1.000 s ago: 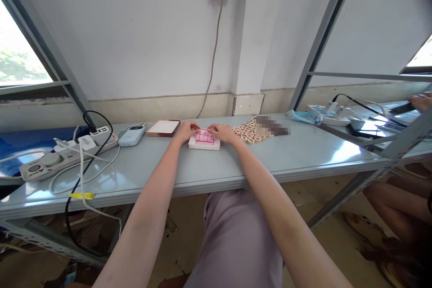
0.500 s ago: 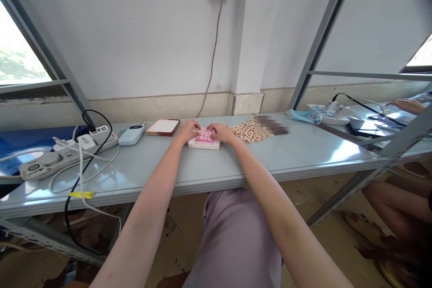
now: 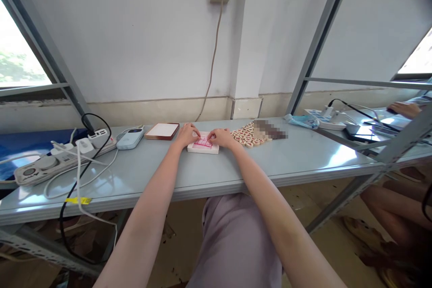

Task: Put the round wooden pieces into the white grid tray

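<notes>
In the head view a shallow white box (image 3: 203, 150) sits on the table between my hands. Within its rim lies a folded sheet with a pink-red grid (image 3: 203, 143). My left hand (image 3: 187, 136) is at the box's left side, its fingers bent and closed on the sheet's left part. From the other side, my right hand (image 3: 221, 137) curls over the box, thumb and fingertips pinched at the sheet's right part. Close beyond my right hand is a pile of round wooden Chinese chess pieces (image 3: 249, 137) with red and dark markings.
A white-topped box part with a brown-red rim (image 3: 163, 131) lies left of my hands. Farther left are a light-blue power bank (image 3: 130, 138) and a power strip (image 3: 60, 160) with cables. A blue plastic packet (image 3: 303, 121) lies right. Another person's hand (image 3: 406, 109) is at far right.
The gridded sheet has sunk lower into the white box, and the rim behind it shows more. My fingertips have come closer together over it. The view has tilted slightly upward.
</notes>
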`<action>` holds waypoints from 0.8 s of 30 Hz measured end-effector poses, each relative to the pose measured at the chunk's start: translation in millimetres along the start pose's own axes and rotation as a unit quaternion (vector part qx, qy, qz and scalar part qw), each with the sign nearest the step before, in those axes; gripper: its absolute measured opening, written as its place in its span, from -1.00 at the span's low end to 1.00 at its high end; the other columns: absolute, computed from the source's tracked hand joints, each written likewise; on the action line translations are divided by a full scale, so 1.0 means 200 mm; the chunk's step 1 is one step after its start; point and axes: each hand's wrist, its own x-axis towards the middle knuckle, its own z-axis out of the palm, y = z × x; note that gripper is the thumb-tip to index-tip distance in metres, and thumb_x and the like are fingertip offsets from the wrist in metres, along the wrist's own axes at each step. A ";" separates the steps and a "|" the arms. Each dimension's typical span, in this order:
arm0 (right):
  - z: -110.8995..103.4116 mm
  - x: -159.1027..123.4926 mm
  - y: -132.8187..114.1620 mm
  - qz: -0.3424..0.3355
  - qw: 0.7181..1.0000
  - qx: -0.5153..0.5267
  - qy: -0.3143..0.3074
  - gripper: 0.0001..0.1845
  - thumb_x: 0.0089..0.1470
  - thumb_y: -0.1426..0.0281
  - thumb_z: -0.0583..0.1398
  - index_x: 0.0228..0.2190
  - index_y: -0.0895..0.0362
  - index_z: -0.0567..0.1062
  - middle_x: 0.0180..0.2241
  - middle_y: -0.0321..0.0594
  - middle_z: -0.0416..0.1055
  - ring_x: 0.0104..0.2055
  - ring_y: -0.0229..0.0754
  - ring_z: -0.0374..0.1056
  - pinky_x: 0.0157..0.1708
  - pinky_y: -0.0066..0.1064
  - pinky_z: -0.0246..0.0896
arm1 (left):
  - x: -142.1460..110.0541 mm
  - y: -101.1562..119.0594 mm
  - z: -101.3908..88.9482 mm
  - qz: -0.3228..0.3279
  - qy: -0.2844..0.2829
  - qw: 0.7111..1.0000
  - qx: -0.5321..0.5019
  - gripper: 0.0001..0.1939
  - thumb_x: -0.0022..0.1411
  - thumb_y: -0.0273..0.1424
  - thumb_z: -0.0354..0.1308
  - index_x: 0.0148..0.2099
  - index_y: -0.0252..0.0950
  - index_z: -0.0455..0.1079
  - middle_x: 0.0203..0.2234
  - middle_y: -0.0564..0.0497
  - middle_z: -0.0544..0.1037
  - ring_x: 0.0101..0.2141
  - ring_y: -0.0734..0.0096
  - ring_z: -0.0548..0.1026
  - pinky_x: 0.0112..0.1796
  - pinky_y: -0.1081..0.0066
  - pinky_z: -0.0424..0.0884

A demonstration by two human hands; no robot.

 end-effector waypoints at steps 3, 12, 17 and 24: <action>0.01 0.01 0.00 0.000 1.000 -0.009 0.002 -0.76 -0.01 0.36 0.11 -0.33 0.02 0.55 -0.24 -0.24 0.48 -0.17 -0.13 0.32 -0.07 -0.24 -0.06 | 0.01 -0.01 0.01 -0.004 -0.004 1.000 0.001 -0.89 0.02 -0.29 0.19 -0.38 -0.17 0.51 -0.16 0.00 0.39 -0.06 0.19 0.29 -0.05 0.26 0.20; 0.03 0.02 0.02 -0.006 1.000 0.007 0.002 -0.77 -0.04 0.36 0.12 -0.31 0.01 0.54 -0.14 -0.23 0.42 -0.12 -0.12 0.28 -0.08 -0.27 -0.01 | 0.03 -0.07 0.04 0.012 -0.044 0.998 -0.045 -0.81 0.01 -0.26 0.17 -0.32 -0.18 0.50 -0.18 0.00 0.44 -0.07 0.22 0.32 -0.04 0.33 0.22; 0.03 0.03 0.03 -0.017 1.000 0.008 0.003 -0.75 -0.02 0.38 0.11 -0.30 0.00 0.53 -0.13 -0.23 0.41 -0.09 -0.12 0.26 -0.08 -0.29 0.00 | 0.04 -0.08 0.05 0.006 -0.048 0.997 -0.053 -0.78 -0.02 -0.25 0.19 -0.30 -0.19 0.51 -0.18 -0.02 0.45 -0.05 0.19 0.32 -0.01 0.32 0.21; 0.05 0.04 0.04 -0.030 0.999 0.007 0.008 -0.73 -0.01 0.41 0.10 -0.28 0.00 0.53 -0.10 -0.18 0.38 0.00 -0.09 0.19 -0.08 -0.30 0.00 | 0.04 -0.08 0.05 -0.028 -0.084 0.994 -0.066 -0.66 -0.04 -0.20 0.18 -0.18 -0.18 0.48 -0.10 -0.04 0.41 0.03 0.16 0.25 0.03 0.30 0.18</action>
